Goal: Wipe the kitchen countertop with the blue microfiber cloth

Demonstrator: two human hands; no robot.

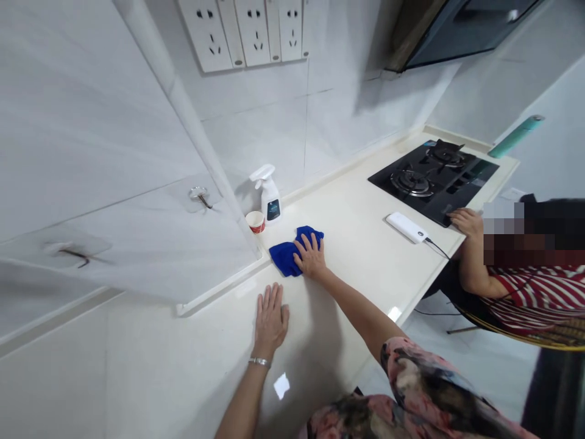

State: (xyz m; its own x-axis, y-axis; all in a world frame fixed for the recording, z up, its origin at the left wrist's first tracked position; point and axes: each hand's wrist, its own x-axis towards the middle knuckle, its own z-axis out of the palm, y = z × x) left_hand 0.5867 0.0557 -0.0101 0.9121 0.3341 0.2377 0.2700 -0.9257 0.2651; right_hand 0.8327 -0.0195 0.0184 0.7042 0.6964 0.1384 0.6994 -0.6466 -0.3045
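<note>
My left hand (271, 319) lies flat on the white countertop (150, 372), fingers stretched out and pointing at the wall, with a silver bracelet on the wrist. It holds nothing. Up and to the right, my right hand (313, 257) presses down on a crumpled blue cloth (286, 257), its fingers spread over the fabric. The cloth's left part and far edge stick out from under the fingers. Just behind the cloth stand a white spray bottle (270, 198) and a small red-and-white paper cup (255, 222), both upright near the tiled partition.
A white power bank (406, 227) with a black cable lies to the right. Beyond it is a black gas hob (434, 177) and a green roll (516, 137). Another person in a striped shirt (548, 292) sits at the counter's right edge, a hand (466, 221) by the hob.
</note>
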